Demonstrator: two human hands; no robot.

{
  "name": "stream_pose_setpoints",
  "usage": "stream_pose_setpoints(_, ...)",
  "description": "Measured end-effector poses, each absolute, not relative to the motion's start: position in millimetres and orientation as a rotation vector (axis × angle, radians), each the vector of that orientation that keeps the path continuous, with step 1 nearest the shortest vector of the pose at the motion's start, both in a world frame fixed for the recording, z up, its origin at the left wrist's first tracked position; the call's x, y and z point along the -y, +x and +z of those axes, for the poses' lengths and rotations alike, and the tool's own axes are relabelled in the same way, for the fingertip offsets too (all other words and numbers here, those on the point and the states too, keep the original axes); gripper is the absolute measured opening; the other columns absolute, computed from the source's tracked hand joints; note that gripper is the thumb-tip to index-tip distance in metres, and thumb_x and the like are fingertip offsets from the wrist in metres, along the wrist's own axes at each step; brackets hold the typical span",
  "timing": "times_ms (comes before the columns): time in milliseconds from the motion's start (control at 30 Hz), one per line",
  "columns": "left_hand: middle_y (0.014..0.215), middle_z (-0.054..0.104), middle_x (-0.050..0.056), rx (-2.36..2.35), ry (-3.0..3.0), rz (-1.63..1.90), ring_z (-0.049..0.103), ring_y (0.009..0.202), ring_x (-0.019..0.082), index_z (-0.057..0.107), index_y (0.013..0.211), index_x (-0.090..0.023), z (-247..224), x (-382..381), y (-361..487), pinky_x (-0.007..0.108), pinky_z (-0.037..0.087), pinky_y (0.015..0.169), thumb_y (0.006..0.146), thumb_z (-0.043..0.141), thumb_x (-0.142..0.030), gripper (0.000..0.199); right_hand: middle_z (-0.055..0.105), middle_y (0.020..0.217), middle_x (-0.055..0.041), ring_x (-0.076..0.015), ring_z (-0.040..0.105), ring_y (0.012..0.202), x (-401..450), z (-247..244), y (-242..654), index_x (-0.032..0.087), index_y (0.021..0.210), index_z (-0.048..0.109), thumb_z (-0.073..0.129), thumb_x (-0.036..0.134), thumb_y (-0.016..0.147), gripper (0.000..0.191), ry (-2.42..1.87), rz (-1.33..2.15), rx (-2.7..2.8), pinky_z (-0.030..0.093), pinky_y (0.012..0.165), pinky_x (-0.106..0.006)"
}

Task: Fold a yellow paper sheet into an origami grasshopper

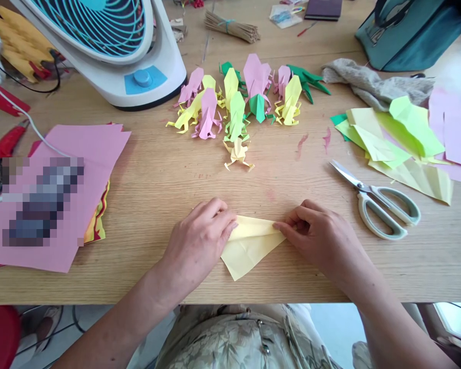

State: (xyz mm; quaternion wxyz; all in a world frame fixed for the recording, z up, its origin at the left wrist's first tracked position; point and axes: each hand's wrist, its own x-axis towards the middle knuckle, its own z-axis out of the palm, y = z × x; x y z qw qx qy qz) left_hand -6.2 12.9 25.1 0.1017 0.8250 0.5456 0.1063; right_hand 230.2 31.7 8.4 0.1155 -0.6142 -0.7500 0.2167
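A sheet of pale yellow paper (249,251) lies near the table's front edge, its far side folded over into a narrow band. My left hand (203,241) grips the left end of the fold, thumb and fingers pressed on it. At the right end, my right hand (318,236) pinches the paper between thumb and curled fingers. One corner of the sheet points toward me. Beyond my hands sits a small cream origami frog (238,152), with several pink, yellow and green folded paper figures (236,110) grouped behind it.
Scissors (380,200) lie partly spread at the right, near loose paper offcuts (411,143) and a grey cloth (369,79). A white and blue fan (149,77) stands at the back left. Pink paper sheets (96,148) are stacked at left. A teal bag (407,41) stands back right.
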Motion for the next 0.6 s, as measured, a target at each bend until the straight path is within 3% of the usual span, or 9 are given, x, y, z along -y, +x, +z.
stream_pose_setpoints(167, 0.104, 0.067, 0.009, -1.34, 2.784, 0.276, 0.062, 0.095, 0.021, 0.065, 0.098, -0.01, 24.3, -6.1, -5.3, 0.033, 0.053, 0.083, 0.098, 0.049, -0.016, 0.017, 0.059, 0.072, 0.0003, -0.0138, 0.052, 0.06, -31.8, 8.9, 229.6, 0.021, 0.065, 0.062, 0.067, 0.038, 0.086, 0.027, -1.793, 0.637, 2.208, 0.036, 0.058, -0.029)
stream_pose_setpoints(267, 0.11, 0.067, 0.012, -1.31, 2.852, 0.146, 0.062, 0.1, 0.023, 0.062, 0.114, -0.008, 25.3, -0.7, -3.4, 0.036, 0.053, 0.086, 0.099, 0.05, -0.022, 0.024, 0.059, 0.072, -0.0001, -0.014, 0.051, 0.06, -32.7, 9.5, 228.6, 0.021, 0.065, 0.061, 0.066, 0.039, 0.086, 0.029, -1.798, 0.645, 2.211, 0.035, 0.058, -0.03)
stream_pose_setpoints(400, 0.129, 0.06, 0.012, -1.36, 2.803, -0.075, 0.06, 0.11, 0.025, 0.047, 0.141, -0.019, 29.2, 6.9, 2.5, 0.037, 0.052, 0.087, 0.098, 0.053, -0.03, 0.044, 0.058, 0.072, -0.0005, -0.0134, 0.05, 0.059, -34.1, 12.5, 232.7, 0.02, 0.066, 0.06, 0.063, 0.037, 0.089, 0.029, -1.748, 0.693, 2.208, 0.036, 0.058, -0.029)
stream_pose_setpoints(600, 0.126, 0.062, 0.01, -1.438, 2.79, -0.159, 0.06, 0.104, 0.026, 0.05, 0.14, -0.023, 31.4, 10.5, 10.7, 0.037, 0.055, 0.078, 0.094, 0.06, -0.032, 0.047, 0.058, 0.085, -0.0017, -0.0125, 0.052, 0.065, -22.9, 13.4, 261.7, 0.022, 0.087, 0.066, 0.055, 0.031, 0.095, 0.016, -1.555, 0.875, 2.057, 0.041, 0.058, -0.026)
